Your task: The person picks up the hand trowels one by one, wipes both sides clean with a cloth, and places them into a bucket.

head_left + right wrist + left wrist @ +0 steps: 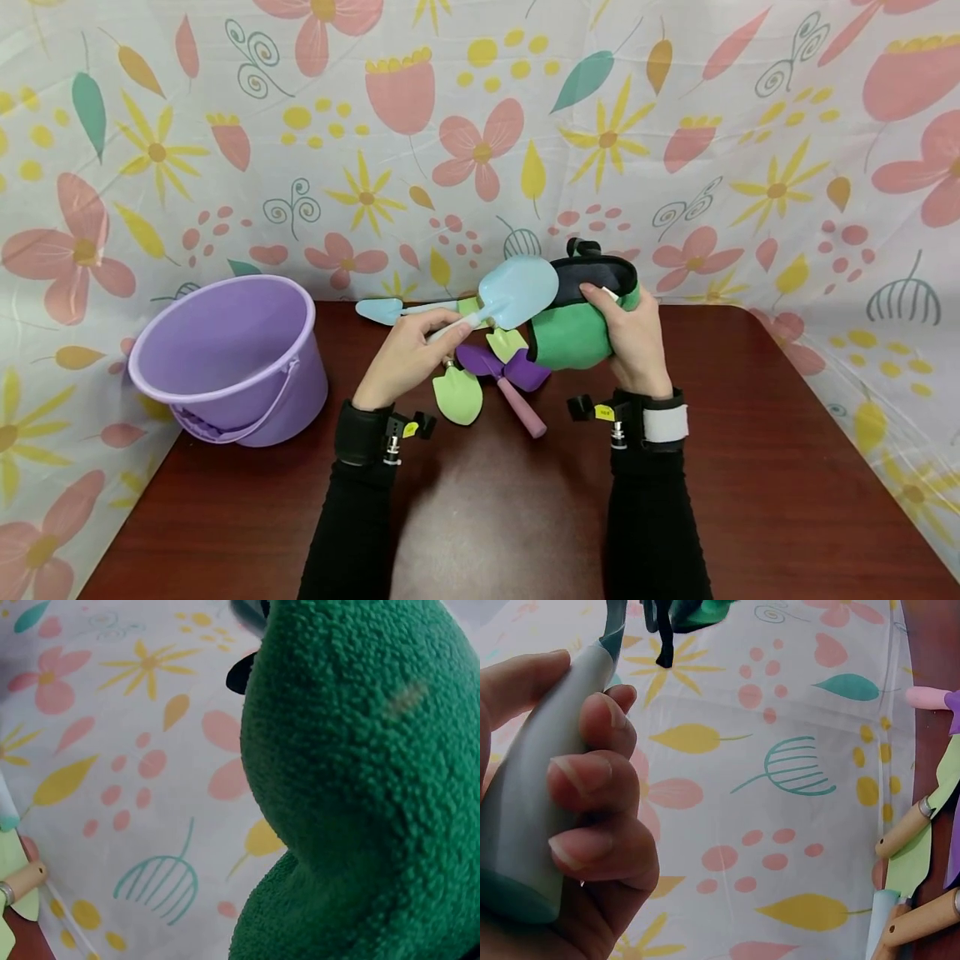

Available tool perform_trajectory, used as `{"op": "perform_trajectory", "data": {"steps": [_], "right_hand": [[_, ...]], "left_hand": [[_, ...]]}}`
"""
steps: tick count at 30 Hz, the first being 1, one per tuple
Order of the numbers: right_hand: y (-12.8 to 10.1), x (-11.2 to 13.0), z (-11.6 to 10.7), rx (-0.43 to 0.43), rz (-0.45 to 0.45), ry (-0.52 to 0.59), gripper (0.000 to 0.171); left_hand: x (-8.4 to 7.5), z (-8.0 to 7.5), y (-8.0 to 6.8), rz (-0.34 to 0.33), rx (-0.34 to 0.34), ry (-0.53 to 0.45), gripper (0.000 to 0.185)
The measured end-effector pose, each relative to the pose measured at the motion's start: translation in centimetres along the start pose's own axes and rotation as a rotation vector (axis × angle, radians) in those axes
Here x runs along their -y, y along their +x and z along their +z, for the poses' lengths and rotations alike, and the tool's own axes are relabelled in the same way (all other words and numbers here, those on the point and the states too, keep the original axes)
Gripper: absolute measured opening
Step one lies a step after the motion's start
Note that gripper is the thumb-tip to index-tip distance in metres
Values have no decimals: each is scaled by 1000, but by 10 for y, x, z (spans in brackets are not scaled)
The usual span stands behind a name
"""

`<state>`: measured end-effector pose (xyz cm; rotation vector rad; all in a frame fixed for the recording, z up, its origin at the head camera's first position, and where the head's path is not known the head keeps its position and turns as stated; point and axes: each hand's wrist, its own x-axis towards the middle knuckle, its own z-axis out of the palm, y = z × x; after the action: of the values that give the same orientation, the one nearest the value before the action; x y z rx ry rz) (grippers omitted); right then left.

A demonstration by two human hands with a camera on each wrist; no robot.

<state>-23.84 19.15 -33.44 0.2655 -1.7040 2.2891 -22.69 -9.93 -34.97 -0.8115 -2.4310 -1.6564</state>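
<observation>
My left hand (405, 354) grips a light blue hand trowel by its pale handle (540, 787), fingers wrapped round it. The trowel's blade (519, 292) points up and right, overlapping the edge of a green fuzzy pouch (572, 337) in the head view. That pouch gapes at the top, showing a black lining (592, 273). My right hand (636, 342) holds it by its right side, thumb inside the rim. Green fabric (360, 780) fills much of the right wrist view and hides the fingers there.
Below the hands lie small garden tools: a green trowel (457, 396), purple blades (527, 372) with a pink handle (522, 408), and another light blue tool (380, 311) behind. A purple bucket (225, 287) stands left on the brown table (750, 467). Floral cloth (480, 208) hangs behind.
</observation>
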Motion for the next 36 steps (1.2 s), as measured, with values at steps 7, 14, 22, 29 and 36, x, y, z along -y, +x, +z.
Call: {"op": "perform_trajectory", "data": {"steps": [7,14,22,29,36], "right_hand": [[-1,-11,10,53,32,-47,28],[-1,-19,22,137,-31,-36,28],[-1,-20,26,156,-88,77,13],[-2,-15,26,120,-95,133,14],[-3,-13,21,103,-98,135,23]], "left_hand": [[-5,4,1,59,28,27,22],[-7,11,4,92,62,17,19],[-6,16,6,63,80,52,17],[-5,13,5,33,104,34,15],[-2,12,5,33,131,35,18]]}}
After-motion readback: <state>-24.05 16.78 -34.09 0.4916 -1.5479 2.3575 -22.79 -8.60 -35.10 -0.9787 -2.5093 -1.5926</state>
